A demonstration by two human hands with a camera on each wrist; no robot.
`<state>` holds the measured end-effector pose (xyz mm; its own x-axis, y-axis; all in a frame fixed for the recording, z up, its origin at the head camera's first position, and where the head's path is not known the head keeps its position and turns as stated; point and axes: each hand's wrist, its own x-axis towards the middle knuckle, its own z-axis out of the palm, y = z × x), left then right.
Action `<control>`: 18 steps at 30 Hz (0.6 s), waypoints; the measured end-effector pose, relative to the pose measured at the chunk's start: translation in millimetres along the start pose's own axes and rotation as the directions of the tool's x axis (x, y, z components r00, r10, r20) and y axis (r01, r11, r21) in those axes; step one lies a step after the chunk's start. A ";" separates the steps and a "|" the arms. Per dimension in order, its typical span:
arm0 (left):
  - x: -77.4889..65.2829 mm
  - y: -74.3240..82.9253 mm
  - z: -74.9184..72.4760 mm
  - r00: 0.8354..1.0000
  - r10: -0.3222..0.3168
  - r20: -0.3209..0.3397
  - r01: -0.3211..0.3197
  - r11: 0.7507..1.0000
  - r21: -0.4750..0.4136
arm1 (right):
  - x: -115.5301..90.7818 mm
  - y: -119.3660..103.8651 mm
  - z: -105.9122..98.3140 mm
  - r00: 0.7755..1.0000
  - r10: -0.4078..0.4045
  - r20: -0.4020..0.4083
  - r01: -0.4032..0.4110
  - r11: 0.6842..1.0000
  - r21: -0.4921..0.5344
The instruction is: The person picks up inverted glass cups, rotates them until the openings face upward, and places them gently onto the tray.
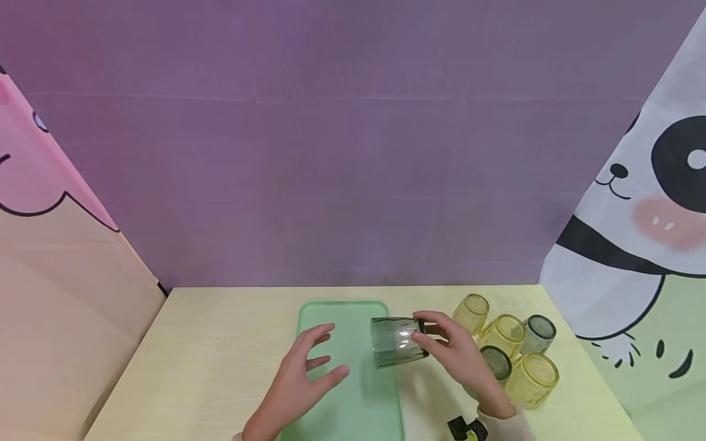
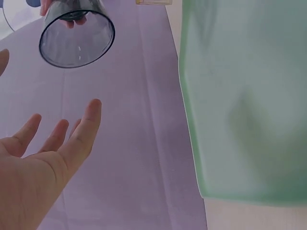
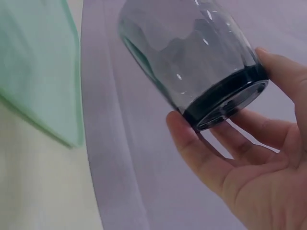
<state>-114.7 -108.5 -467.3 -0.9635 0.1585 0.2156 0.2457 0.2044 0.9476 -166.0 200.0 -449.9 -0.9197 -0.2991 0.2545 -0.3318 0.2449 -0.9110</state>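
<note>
A smoky grey drinking glass (image 1: 394, 342) lies sideways in the air above the right edge of the green tray (image 1: 361, 392). My right hand (image 1: 455, 349) grips it around its thick dark base, thumb on one side and fingers on the other, as the right wrist view shows with the glass (image 3: 192, 57) tilted. The open rim points left, toward my left hand (image 1: 298, 373). That hand hovers over the tray's left side with fingers spread and holds nothing. In the left wrist view its fingertips (image 2: 93, 108) are apart from the glass's rim.
On the table's right side stand several upside-down glasses, including a yellow glass (image 1: 532, 381) in front and a grey glass (image 1: 538, 334) behind. A purple cloth (image 1: 353, 153) hangs behind the pale wooden table (image 1: 220, 331). A black strap piece (image 1: 467, 427) shows near my right wrist.
</note>
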 end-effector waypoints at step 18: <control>0.8 5.8 9.3 0.997 -0.043 0.071 0.050 0.992 -0.112 | -2.3 2.1 22.1 0.996 -0.042 0.076 0.027 0.982 0.187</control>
<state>-113.0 -98.2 -463.8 -0.9632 0.2179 0.1577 0.1833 0.1028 0.9777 -160.0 180.8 -459.6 -0.8861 -0.3784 0.2675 -0.3118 0.0599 -0.9483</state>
